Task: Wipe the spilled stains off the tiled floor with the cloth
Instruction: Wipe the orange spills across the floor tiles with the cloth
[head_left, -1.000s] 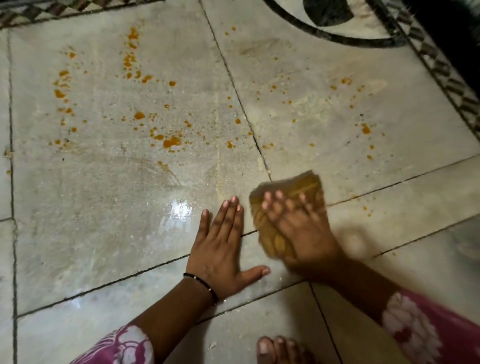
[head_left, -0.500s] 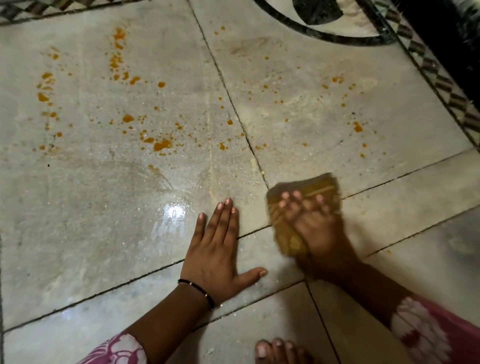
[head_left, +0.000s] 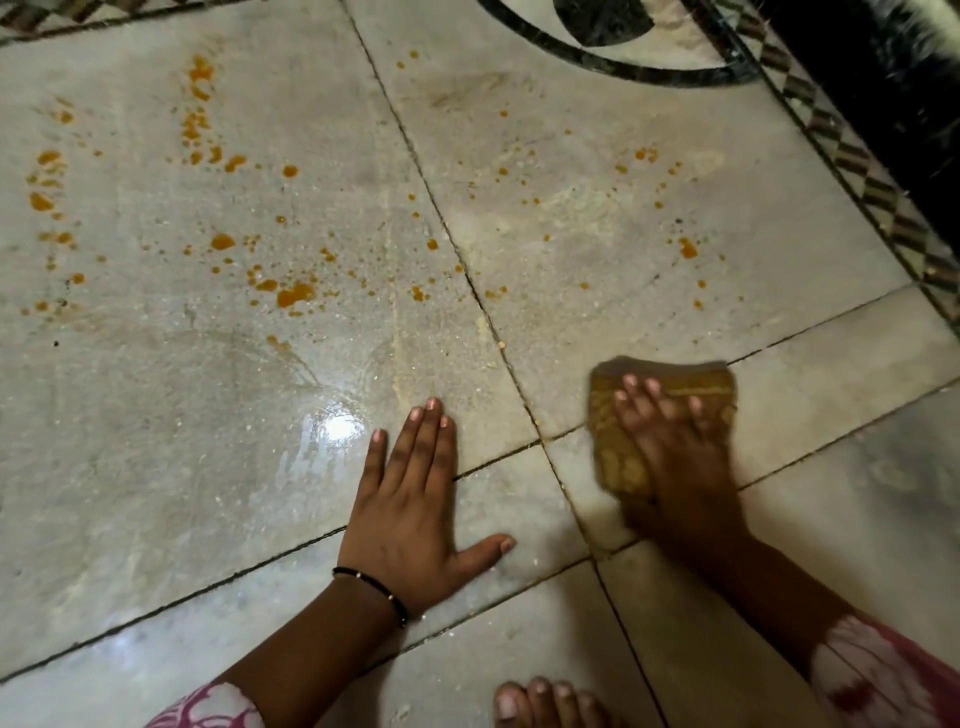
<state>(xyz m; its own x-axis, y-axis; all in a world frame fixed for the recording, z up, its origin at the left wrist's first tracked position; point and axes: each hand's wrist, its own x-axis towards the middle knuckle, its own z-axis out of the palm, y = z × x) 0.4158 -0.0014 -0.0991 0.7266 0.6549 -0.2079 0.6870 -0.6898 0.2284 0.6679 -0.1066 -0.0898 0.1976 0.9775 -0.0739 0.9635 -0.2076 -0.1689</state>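
Right hand (head_left: 675, 457): fingers spread flat, pressing the cloth (head_left: 621, 460) down; slightly blurred.
Cloth: folded, ochre, under the right palm, showing past its fingertips and thumb side.
Left hand (head_left: 410, 509): just beside the right, flat on the tiled floor (head_left: 156, 493), fingers straight, holding nothing.
Stains (head_left: 293, 296): orange spatter well beyond both sets of fingertips, not yet wiped.
Risk: a soiled cloth would likely smear colour into the grout lines; the wet sheen ahead of the left hand could let that bracing palm slip.

Left hand (head_left: 410, 514) and right hand (head_left: 675, 457) lie flat.
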